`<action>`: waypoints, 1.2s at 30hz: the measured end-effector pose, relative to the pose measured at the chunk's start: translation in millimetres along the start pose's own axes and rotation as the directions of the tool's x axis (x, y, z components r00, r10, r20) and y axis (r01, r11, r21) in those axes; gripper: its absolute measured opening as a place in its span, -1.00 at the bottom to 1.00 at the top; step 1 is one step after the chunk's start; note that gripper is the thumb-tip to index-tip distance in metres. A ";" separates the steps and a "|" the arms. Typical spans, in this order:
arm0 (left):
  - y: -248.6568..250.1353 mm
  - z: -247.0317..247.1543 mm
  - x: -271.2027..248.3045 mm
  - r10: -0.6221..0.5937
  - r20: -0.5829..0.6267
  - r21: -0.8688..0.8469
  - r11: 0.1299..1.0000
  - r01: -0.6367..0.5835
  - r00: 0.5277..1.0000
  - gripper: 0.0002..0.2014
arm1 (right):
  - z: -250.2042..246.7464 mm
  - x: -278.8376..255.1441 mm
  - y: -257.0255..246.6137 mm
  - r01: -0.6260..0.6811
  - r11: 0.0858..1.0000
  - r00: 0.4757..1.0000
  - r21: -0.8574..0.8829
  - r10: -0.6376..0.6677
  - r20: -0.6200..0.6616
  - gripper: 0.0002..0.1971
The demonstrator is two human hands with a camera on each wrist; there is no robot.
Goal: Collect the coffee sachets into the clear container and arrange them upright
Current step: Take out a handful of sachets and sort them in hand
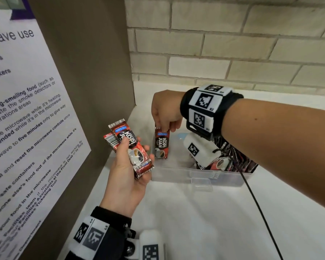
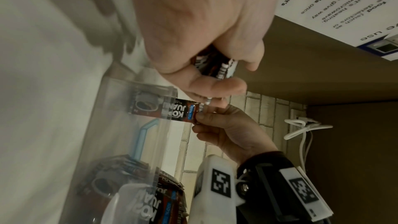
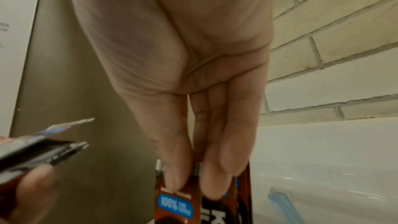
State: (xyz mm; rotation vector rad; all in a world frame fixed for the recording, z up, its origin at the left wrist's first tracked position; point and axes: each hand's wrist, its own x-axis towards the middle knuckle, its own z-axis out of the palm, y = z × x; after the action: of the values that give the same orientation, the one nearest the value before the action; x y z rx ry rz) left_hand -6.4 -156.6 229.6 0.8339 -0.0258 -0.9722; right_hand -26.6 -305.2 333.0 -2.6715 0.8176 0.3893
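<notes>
Right hand point(image 1: 166, 109) pinches a "KOPI JUAN" sachet point(image 1: 161, 145) upright in the clear container point(image 1: 197, 177).

Close to the camera the left hand point(image 2: 204, 28) clasps a few sachets point(image 2: 217, 67), while beyond it the right hand point(image 2: 232, 132) pinches the top of one sachet point(image 2: 172, 111) standing inside the clear container point(image 2: 120, 125).

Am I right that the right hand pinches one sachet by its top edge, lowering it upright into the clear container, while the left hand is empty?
Not quite: the left hand holds spare sachets, as the head view shows. The rest stands.
</notes>
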 end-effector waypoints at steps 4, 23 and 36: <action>-0.9 -0.5 0.7 0.005 0.011 0.001 1.000 -0.005 1.000 -0.59 | 1.0 0.8 -1.6 -0.020 0.996 0.999 -0.083 0.016 -0.048 -0.83; -1.4 -2.5 1.6 0.017 0.045 0.037 0.999 -0.019 0.999 -0.66 | 7.7 7.5 6.3 -0.031 0.972 0.972 -0.234 -0.025 -0.233 -0.72; -1.6 -4.2 1.2 0.021 0.064 0.052 0.998 -0.025 0.998 -0.64 | -0.2 5.8 7.8 -0.007 0.978 0.966 -0.208 -0.047 -0.253 -0.76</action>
State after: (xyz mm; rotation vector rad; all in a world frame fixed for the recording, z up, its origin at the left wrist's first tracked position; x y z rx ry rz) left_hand -5.3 -155.4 225.3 0.8492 -0.1153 -0.9793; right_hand -26.4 -314.2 329.4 -2.9673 0.8632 0.1283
